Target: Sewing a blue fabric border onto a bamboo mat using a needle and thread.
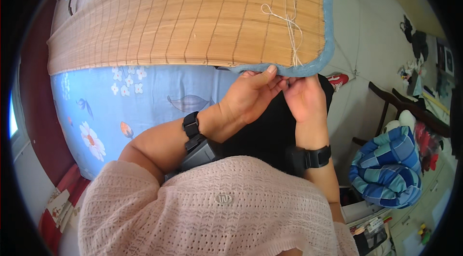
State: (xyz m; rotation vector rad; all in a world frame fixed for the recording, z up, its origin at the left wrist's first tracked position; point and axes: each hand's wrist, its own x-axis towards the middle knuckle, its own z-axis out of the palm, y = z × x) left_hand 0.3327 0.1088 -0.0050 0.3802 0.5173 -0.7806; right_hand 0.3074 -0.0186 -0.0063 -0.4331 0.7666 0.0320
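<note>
A woven straw mat lies across the bed in front of me, its right end edged with blue fabric binding. My left hand pinches the binding at the mat's near edge, thumb on top and fingers curled beneath. Close beside it, my right hand is at the underside of the same edge near the rounded corner; its fingertips are partly hidden under the binding. Loose white thread lies in loops on the mat and runs down to the binding just above my hands. No needle can be made out.
Under the mat is a blue flowered bedsheet. To the right stand a dark wooden chair and a rolled blue checked quilt. A red shoe shows on the floor beyond my knee.
</note>
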